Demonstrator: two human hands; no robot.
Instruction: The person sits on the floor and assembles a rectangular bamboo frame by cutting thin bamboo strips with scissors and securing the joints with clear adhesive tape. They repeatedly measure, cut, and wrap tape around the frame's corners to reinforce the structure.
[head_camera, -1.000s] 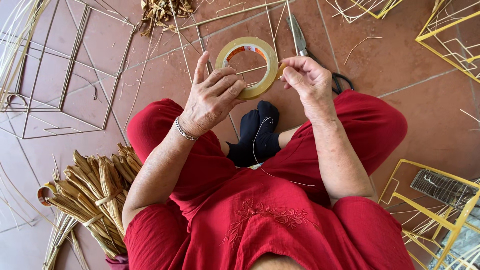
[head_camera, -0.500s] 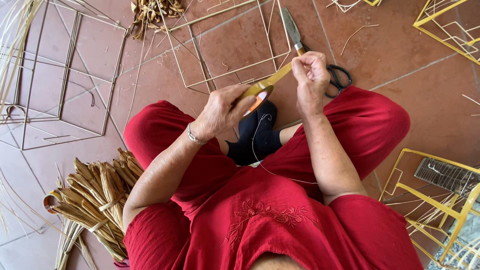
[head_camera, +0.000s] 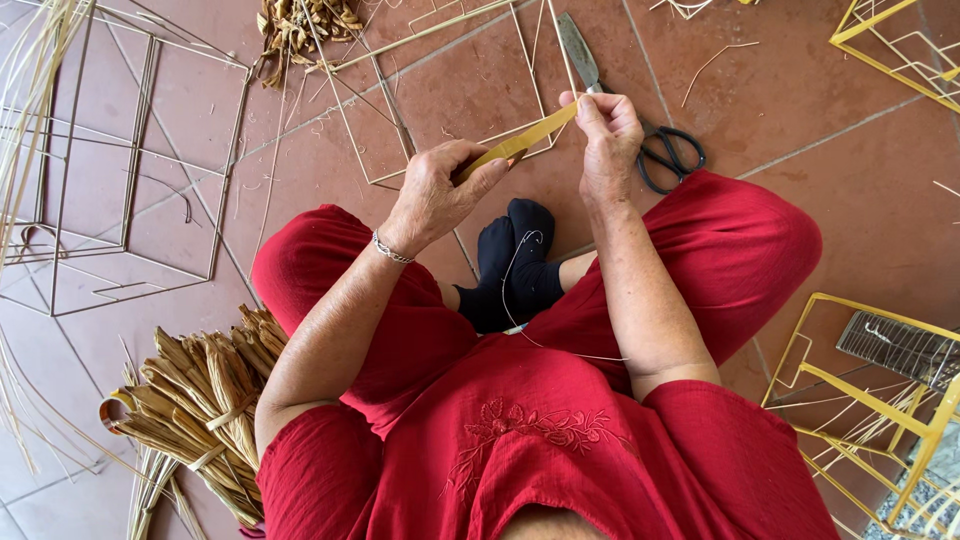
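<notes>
Over her lap, left hand (head_camera: 437, 195) grips the tape roll (head_camera: 492, 160) while right hand (head_camera: 607, 135) pinches its strip (head_camera: 545, 123) taut.

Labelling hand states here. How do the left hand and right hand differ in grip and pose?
The left hand wraps the tape roll, fingers curled around it; the right hand only pinches the end of the yellow tape strip. The left hand sits lower and nearer the body; the right hand is raised farther out, beside the scissors. Both hold the same tape, stretched between them.
</notes>
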